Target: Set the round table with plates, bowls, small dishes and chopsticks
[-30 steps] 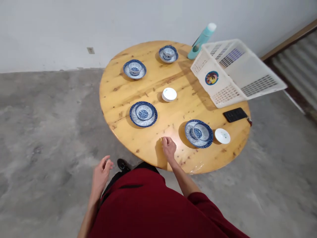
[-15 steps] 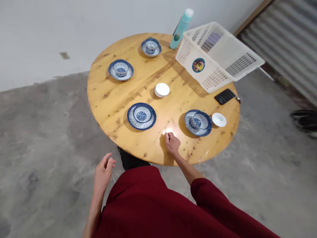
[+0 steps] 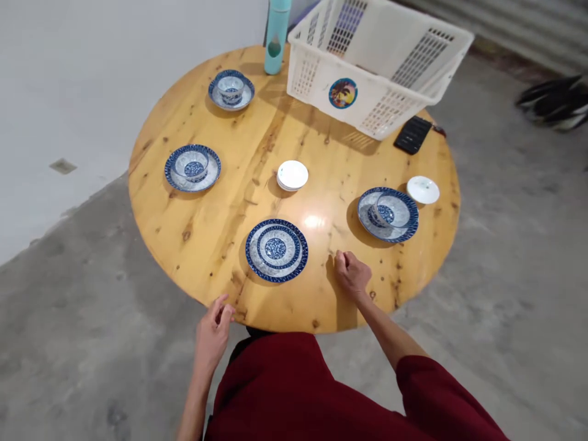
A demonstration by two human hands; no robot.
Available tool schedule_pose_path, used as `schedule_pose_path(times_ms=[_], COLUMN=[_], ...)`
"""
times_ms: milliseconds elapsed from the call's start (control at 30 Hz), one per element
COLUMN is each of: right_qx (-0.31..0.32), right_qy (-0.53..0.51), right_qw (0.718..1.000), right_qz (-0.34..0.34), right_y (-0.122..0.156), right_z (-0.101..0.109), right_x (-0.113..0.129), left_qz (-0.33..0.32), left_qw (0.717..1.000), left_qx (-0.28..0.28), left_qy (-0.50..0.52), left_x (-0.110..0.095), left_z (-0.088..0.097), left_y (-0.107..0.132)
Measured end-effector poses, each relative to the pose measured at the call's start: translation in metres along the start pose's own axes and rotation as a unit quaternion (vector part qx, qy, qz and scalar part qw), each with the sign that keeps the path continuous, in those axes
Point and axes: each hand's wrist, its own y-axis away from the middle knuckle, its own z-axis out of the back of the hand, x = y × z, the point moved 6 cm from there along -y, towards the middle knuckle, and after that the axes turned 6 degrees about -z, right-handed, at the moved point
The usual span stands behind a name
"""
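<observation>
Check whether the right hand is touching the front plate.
Apart. The head view shows bare tabletop between the right hand and the right rim of the front plate.

Tabletop (image 3: 234,190) honey-yellow, brown knots. Six o'clock: plate (image 3: 276,275), dark-blue patterned rim. Twelve: bottle (image 3: 278,27), turquoise. One: basket (image 3: 367,101), white. Two: phone (image 3: 413,135), black.

Left hand (image 3: 212,334) half-curled, right hand (image 3: 353,272) farther forward, balled in a loose fist, both forearms (image 3: 388,331) bare, angled inward, wrists roughly straight.
</observation>
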Motion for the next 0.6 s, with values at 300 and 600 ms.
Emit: schedule_pose_path(times_ms=[300, 600], right_qx=[-0.057, 0.1], right_qy=[-0.044, -0.419], right_qw=[0.989, 0.884], right_qz=[-0.127, -0.183], right_y=[-0.013, -0.092], right_z=[0.008, -0.015], right_x=[0.032, 0.138], left_qz=[-0.038, -0.083], left_qw=[0.997, 0.969], left_qx=[0.069, 0.224], left_qy=[-0.024, -0.063], left_x=[-0.024, -0.045], left_z=[0.018, -0.003], left_y=[-0.065, -0.122])
